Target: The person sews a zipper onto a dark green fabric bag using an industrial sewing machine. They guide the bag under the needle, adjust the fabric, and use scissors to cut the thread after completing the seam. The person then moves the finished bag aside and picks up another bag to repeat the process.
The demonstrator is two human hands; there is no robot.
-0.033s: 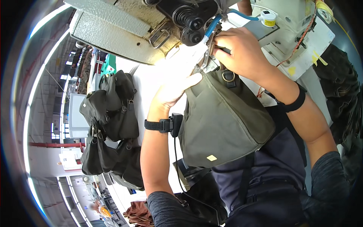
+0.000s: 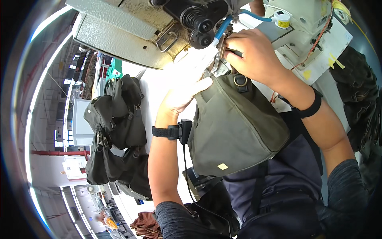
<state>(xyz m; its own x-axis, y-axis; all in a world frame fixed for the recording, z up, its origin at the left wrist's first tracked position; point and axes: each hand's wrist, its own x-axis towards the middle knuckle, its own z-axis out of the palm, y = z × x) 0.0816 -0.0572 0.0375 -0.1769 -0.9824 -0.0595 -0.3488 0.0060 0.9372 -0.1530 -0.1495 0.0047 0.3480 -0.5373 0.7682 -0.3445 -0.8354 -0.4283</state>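
- Sewing machine point(image 2: 119, 42): pale and textured, it spans the upper part of the view; black round fittings and a blue tube point(image 2: 223, 27) sit by its working point.
- Tabletop point(image 2: 156, 85): white, under strong glare beside the machine head.
- Stacked bags point(image 2: 119, 119): dark olive, with metal rings, heaped on the left side of the tabletop.
- Olive bag point(image 2: 238, 127): its narrow upper end is at the machine's metal foot parts; its wide end hangs toward the person's body.
- Hands: the left hand point(image 2: 185, 93) grasps the bag's upper left edge, thumb in front, remaining fingers lost in glare. The right hand point(image 2: 252, 53) has curled fingers above the bag's top, beside the foot parts; whether it grips anything cannot be told.
- Wristbands: black, one on each forearm; the left one point(image 2: 166, 132) carries a small box and a cable.
- Round container point(image 2: 282, 20): white with a yellow label, behind the right hand.
- D-ring point(image 2: 240, 85): metal, on a dark tab near the bag's top.
- Patch point(image 2: 223, 166): pale yellow, near the bag's lower edge.
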